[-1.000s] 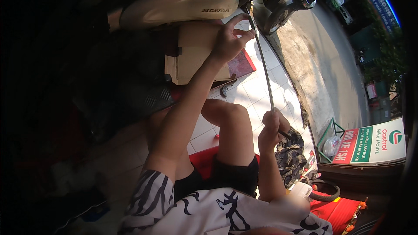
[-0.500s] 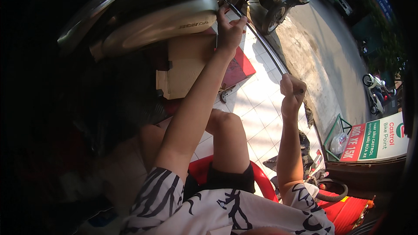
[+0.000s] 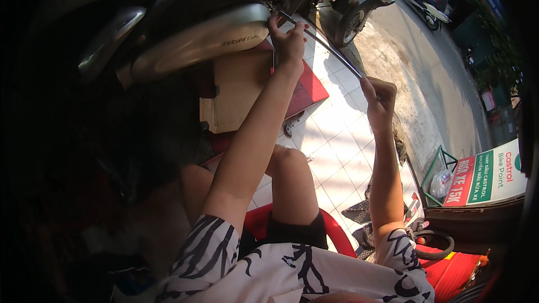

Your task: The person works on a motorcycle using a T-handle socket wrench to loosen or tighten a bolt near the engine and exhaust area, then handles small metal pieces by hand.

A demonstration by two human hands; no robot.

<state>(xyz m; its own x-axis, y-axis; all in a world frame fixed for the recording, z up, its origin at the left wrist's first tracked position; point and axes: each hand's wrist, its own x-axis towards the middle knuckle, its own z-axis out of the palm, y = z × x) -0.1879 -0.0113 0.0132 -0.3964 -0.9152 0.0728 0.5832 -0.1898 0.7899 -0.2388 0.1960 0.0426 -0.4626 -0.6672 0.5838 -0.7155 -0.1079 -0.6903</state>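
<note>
A long, thin metal bar [image 3: 335,51] slants from the motorbike's underside down to my right. My right hand [image 3: 380,98] is wrapped in a fist round its near end. Near its far end, my left hand [image 3: 288,42] grips the bar, with the thumb along it. The left hand is beside the rear tip of the motorbike's silver engine-side cover [image 3: 196,36]. What the bar's far tip meets is in shadow and I cannot make it out.
Below the motorbike are an open cardboard box [image 3: 238,81] and a red box [image 3: 307,91] on white floor tiles [image 3: 325,151]. I sit on a red plastic stool [image 3: 339,235]. A scooter [image 3: 352,17] stands beyond, and a signboard [image 3: 485,177] is at the right.
My right hand has risen slightly and turned on the bar, so its near end is a little farther up. The left hand has shifted slightly left. A motorbike with a rider now shows on the street.
</note>
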